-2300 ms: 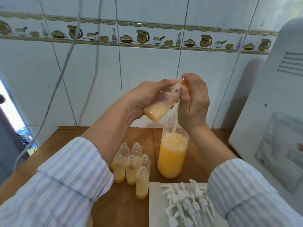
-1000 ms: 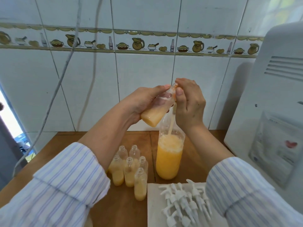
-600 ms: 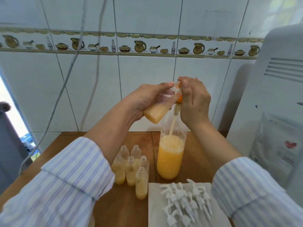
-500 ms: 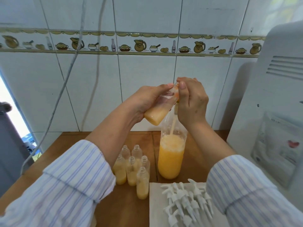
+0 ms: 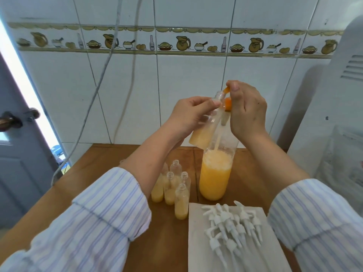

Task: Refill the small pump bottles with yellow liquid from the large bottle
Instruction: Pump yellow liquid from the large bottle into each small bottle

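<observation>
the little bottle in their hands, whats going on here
A person is refilling small bottles at a wooden table. The left hand holds one small bottle tilted, partly filled with pale yellow liquid. The right hand pinches an orange-tipped dispenser at its mouth, above the large bottle of yellow liquid. Several uncapped small bottles, all partly filled, stand beside it. A pile of white pump tops waits on a white cloth.

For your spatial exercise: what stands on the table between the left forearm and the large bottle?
In the head view, a cluster of small bottles, open-necked and partly filled, beside the large bottle.
</observation>
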